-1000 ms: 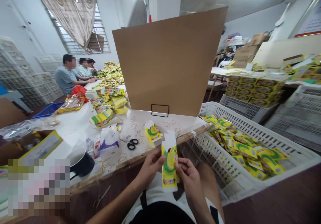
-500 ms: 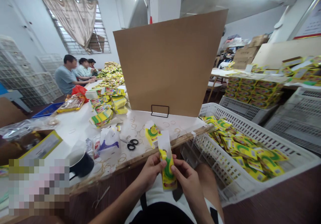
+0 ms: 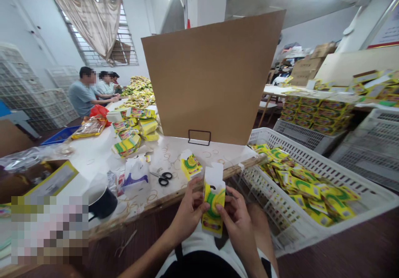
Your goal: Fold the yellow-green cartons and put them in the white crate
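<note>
Both my hands hold a small yellow and green carton (image 3: 213, 205) upright over my lap, just below the table's wooden edge (image 3: 174, 195). My left hand (image 3: 188, 209) grips its left side with thumb on the front. My right hand (image 3: 237, 213) pinches its right side. The carton's white top flap stands open. Another yellow carton (image 3: 190, 165) lies on the table just beyond, next to black scissors (image 3: 164, 178).
A tall brown cardboard sheet (image 3: 212, 78) stands on the table ahead. A white plastic crate (image 3: 314, 211) of flat yellow cartons sits at my right. A black cup (image 3: 104, 203), a plastic bag and carton stacks (image 3: 134, 130) lie left. People sit at the far left.
The carton has turned in my hands to face front again and its top flap has spread open; both hands rose slightly toward the table edge.
</note>
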`<state>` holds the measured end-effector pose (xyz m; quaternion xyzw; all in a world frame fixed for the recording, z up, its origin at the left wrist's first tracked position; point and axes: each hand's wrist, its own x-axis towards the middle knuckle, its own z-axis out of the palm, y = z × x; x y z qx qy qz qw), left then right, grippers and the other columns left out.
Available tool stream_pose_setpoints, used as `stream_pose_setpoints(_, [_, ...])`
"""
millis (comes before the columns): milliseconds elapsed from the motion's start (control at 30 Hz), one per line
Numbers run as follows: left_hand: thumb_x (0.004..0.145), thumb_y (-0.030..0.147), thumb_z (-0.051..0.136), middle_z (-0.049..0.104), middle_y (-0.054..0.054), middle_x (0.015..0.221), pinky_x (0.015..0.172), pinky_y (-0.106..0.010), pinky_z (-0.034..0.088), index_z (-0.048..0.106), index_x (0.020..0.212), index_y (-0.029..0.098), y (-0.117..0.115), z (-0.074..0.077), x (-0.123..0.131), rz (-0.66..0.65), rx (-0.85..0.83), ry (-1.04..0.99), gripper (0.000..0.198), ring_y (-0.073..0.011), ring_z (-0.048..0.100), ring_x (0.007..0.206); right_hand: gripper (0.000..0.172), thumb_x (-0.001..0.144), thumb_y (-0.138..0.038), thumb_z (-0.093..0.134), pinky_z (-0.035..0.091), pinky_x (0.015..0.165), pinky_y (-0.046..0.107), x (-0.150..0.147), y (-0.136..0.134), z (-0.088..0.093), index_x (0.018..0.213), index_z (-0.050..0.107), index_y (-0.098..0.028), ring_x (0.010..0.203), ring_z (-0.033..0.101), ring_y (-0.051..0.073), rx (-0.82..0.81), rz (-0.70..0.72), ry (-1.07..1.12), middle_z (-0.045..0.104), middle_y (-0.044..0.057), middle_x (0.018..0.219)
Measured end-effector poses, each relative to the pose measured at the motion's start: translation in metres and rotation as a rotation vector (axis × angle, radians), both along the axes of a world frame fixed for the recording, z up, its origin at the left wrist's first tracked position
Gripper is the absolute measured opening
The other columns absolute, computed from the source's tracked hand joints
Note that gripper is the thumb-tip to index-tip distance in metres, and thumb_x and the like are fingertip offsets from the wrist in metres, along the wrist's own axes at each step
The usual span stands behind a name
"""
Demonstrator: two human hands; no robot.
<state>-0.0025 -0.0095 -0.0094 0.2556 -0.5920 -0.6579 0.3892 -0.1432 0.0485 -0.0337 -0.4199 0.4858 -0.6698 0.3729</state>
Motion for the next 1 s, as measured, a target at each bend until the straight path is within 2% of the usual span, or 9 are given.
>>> stream_pose_setpoints(100, [0.078, 0.023, 0.067, 0.066, -0.004, 0.088, 0.075, -0.032, 0.048, 0.036, 0.131, 0.022, -0.002, 0.004, 0.007, -0.095, 0.013, -0.007, 0.061, -0.0193, 0.064, 0.081, 0.053, 0.082, -0.033, 0.062, 0.05, 0.082, 0.035, -0.005, 0.002, 0.001, 0.13, 0.04, -0.024, 0.089, 0.063, 0.021, -0.009, 0.117, 0.026, 0.066, 0.007, 0.104])
stream_pose_setpoints(200, [0.073, 0.022, 0.072, 0.065, -0.002, 0.08, 0.071, -0.03, 0.047, 0.045, 0.122, 0.021, -0.002, 0.003, 0.011, -0.169, 0.06, 0.01, 0.056, -0.0183, 0.064, 0.077, 0.033, 0.083, -0.034, 0.06, 0.05, 0.08, 0.033, -0.01, 0.004, 0.002, 0.113, 0.057, -0.023, 0.093, 0.063, 0.023, 0.012, 0.178, 0.071, 0.067, 0.007, 0.102])
stream_pose_setpoints(367, [0.07, 0.026, 0.074, 0.063, 0.0, 0.077, 0.065, -0.026, 0.045, 0.048, 0.103, 0.02, 0.002, 0.0, 0.01, -0.289, 0.104, 0.034, 0.042, -0.0162, 0.062, 0.072, 0.017, 0.084, -0.036, 0.057, 0.05, 0.066, 0.026, -0.017, 0.006, 0.009, 0.082, 0.065, -0.021, 0.073, 0.062, 0.019, 0.02, 0.096, 0.198, 0.067, 0.003, 0.078])
stream_pose_setpoints(433, [0.072, 0.024, 0.073, 0.064, -0.001, 0.08, 0.067, -0.026, 0.044, 0.044, 0.109, 0.02, 0.004, 0.002, 0.009, -0.281, 0.092, 0.008, 0.047, -0.0164, 0.063, 0.075, 0.018, 0.084, -0.035, 0.057, 0.05, 0.068, 0.026, -0.017, 0.006, 0.011, 0.076, 0.065, -0.021, 0.074, 0.062, 0.019, -0.003, 0.048, 0.246, 0.066, 0.003, 0.077])
stream_pose_setpoints(500, [0.075, 0.022, 0.07, 0.066, -0.003, 0.085, 0.069, -0.027, 0.045, 0.033, 0.127, 0.024, 0.005, 0.005, 0.009, -0.273, 0.084, -0.022, 0.064, -0.0171, 0.063, 0.078, 0.015, 0.083, -0.034, 0.058, 0.05, 0.071, 0.027, -0.015, 0.006, 0.011, 0.084, 0.066, -0.021, 0.078, 0.063, 0.02, -0.019, 0.009, 0.235, 0.067, 0.004, 0.082])
stream_pose_setpoints(567, [0.077, 0.021, 0.068, 0.066, -0.005, 0.089, 0.072, -0.03, 0.046, 0.021, 0.137, 0.025, 0.005, 0.009, 0.009, -0.307, 0.086, -0.043, 0.077, -0.0184, 0.064, 0.082, 0.027, 0.083, -0.033, 0.059, 0.052, 0.071, 0.029, -0.013, 0.005, 0.008, 0.108, 0.059, -0.023, 0.079, 0.063, 0.02, -0.02, -0.01, 0.154, 0.068, 0.004, 0.088])
stream_pose_setpoints(633, [0.076, 0.02, 0.069, 0.067, -0.006, 0.092, 0.074, -0.031, 0.046, 0.026, 0.135, 0.024, 0.005, 0.01, 0.009, -0.336, 0.083, -0.055, 0.074, -0.0191, 0.064, 0.084, 0.039, 0.083, -0.033, 0.059, 0.053, 0.071, 0.03, -0.012, 0.004, 0.004, 0.121, 0.052, -0.025, 0.079, 0.064, 0.02, -0.023, -0.019, 0.109, 0.067, 0.004, 0.09])
stream_pose_setpoints(800, [0.074, 0.019, 0.069, 0.066, -0.005, 0.087, 0.071, -0.028, 0.046, 0.047, 0.117, 0.019, 0.005, 0.003, 0.008, -0.22, 0.039, -0.052, 0.048, -0.0178, 0.063, 0.08, 0.028, 0.085, -0.04, 0.052, 0.049, 0.081, 0.033, -0.02, 0.006, 0.012, 0.091, 0.073, -0.022, 0.093, 0.06, 0.024, -0.125, -0.068, 0.354, 0.065, 0.008, 0.095])
stream_pose_setpoints(1000, [0.075, 0.009, 0.061, 0.066, -0.003, 0.093, 0.072, -0.027, 0.047, 0.05, 0.12, 0.022, 0.004, -0.002, 0.007, -0.081, -0.096, -0.181, 0.048, -0.0171, 0.062, 0.081, 0.039, 0.078, -0.04, 0.058, 0.045, 0.052, 0.026, -0.02, 0.01, 0.028, 0.11, 0.065, -0.019, 0.055, 0.055, 0.017, 0.138, 0.047, 0.399, 0.059, -0.001, 0.059])
